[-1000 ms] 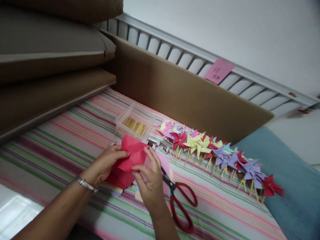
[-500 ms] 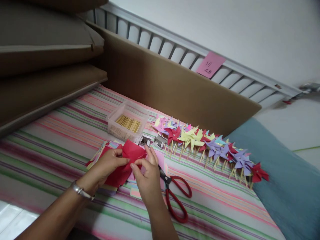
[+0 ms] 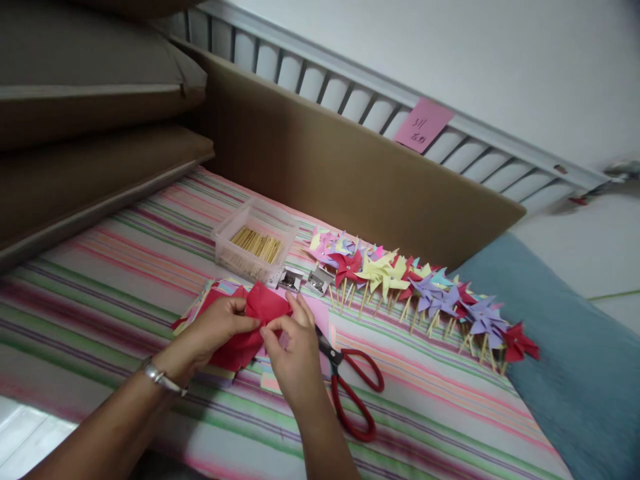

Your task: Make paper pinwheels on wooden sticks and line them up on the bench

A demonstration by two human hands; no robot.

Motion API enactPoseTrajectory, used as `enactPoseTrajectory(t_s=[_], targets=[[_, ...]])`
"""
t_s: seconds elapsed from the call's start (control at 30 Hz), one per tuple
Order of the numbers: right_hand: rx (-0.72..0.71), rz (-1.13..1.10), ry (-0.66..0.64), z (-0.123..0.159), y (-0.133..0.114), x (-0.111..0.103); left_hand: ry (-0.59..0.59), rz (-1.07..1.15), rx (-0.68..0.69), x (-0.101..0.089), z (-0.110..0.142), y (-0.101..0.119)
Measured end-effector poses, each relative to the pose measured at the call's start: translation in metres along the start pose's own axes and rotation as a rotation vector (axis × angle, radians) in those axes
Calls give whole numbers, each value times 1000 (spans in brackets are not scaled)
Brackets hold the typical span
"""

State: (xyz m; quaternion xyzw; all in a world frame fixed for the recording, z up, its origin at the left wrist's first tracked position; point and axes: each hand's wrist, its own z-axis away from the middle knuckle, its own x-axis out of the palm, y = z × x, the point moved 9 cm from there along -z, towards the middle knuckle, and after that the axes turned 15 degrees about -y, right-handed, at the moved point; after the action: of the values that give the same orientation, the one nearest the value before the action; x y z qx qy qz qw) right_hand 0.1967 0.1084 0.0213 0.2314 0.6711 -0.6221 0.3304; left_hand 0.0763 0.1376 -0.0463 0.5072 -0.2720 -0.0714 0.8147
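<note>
Between my two hands is a red paper pinwheel [image 3: 267, 303] with its corners partly folded in. My left hand [image 3: 224, 328] pinches its left side between thumb and fingers. My right hand [image 3: 295, 350] presses thumb and forefinger together at the paper's lower middle; its other fingers are raised. Any pin at that spot is too small to make out. Under my left hand lies a stack of coloured paper sheets [image 3: 233, 355], red on top. Red-handled scissors [image 3: 334, 358] rest right of my right hand, their blades partly hidden by it.
A clear plastic box [image 3: 240, 263] of short wooden sticks [image 3: 257, 245] stands behind my hands. Two small open boxes [image 3: 319, 281] of pins sit beside it. Finished pinwheels [image 3: 435, 297] on sticks line the right. A brown board [image 3: 360, 180] and stacked cushions [image 3: 100, 167] border the striped cloth [image 3: 125, 287].
The red paper's upper right corner is drawn further in toward the middle, looking rounder. My right finger and thumb have shifted slightly left; my left hand keeps its pinch.
</note>
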Motion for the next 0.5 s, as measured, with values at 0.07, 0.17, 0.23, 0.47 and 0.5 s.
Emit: enactPoseTrajectory(t_s=[0.07, 0.17, 0.23, 0.47, 0.5], targets=[[7, 12, 6, 0, 1, 0, 5, -5, -7, 0, 0, 0], [11, 27, 17, -1, 2, 1, 25, -13, -9, -1, 0, 1], [20, 27, 20, -1, 4, 1, 22, -10, -15, 0, 0, 0], [28, -33, 5, -3, 8, 2, -8, 24, -20, -4, -2, -6], [28, -42, 5, -3, 9, 2, -13, 27, -16, -4, -1, -6]])
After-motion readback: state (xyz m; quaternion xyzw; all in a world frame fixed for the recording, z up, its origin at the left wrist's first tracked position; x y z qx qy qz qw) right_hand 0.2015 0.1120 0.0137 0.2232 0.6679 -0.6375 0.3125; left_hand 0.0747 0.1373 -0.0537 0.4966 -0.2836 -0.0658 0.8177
